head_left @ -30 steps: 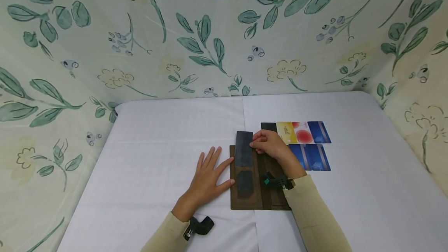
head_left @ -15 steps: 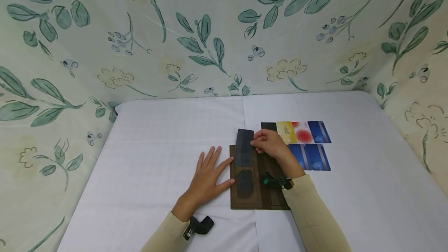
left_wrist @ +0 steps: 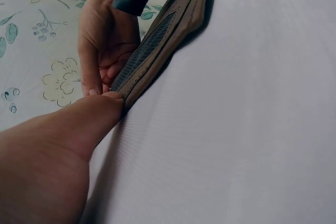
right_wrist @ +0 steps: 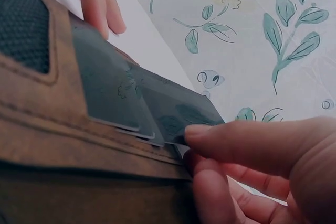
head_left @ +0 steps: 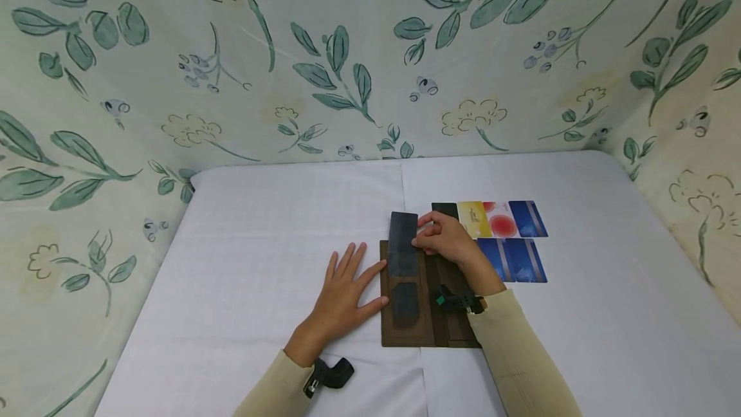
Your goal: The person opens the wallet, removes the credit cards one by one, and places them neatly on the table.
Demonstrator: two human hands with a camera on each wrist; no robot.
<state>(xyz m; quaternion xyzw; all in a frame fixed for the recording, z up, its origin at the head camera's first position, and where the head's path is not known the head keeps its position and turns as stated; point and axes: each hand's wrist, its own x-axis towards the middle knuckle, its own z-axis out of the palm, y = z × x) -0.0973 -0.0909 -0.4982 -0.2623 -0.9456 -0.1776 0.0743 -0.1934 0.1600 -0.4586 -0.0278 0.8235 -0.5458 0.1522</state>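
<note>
A brown wallet [head_left: 426, 301] lies unfolded on the white table, a dark mesh window [head_left: 404, 304] on its left half. Dark cards [right_wrist: 107, 85] overlap in steps on that half and stick out past the wallet's far edge. The outermost dark card [right_wrist: 170, 106] is pinched at its right edge between the thumb and fingers of my right hand [head_left: 446, 238]. My left hand [head_left: 341, 298] lies with fingers spread on the cloth, its index finger and thumb touching the wallet's left edge. The right forearm covers part of the wallet's right half.
Beyond the right hand lie a black card [head_left: 444, 209], a yellow card [head_left: 473, 219], a white card with red circles [head_left: 501, 221] and a blue card [head_left: 528, 219]. Two more blue cards [head_left: 523, 260] lie nearer. A floral curtain [head_left: 347, 82] borders the table [head_left: 278, 211].
The far end of the dark cards has slid slightly farther out past the wallet's edge. My right hand shifts only a little with it; my left hand stays in place.
</note>
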